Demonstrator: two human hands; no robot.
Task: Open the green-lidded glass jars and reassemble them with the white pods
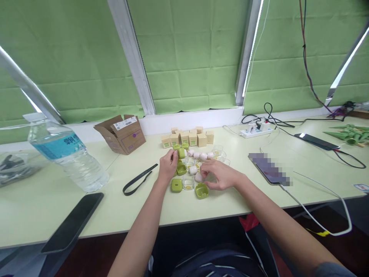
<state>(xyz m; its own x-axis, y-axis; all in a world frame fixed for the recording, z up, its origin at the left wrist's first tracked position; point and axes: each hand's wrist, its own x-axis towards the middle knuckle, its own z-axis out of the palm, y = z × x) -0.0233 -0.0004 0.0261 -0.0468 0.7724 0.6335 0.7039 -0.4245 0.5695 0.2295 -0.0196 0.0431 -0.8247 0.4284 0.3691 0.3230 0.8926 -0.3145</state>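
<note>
The left hand [168, 166] pinches a green case part [181, 153], while the curled right hand [218, 175], its grip unclear, could brush the crowded pale-pink pieces [203, 156] and set one rolling.

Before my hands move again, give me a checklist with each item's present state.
1. Left hand has the green case: ok, at its fingertips.
2. Right hand grips the white piece: cannot tell, fingers partly cover it.
3. Open green shell faces up: ok, nearest the table's front edge.
4. Black strap apart from the left hand: ok.
5. Black phone fully on the table: not ok, overhangs the edge.
</note>
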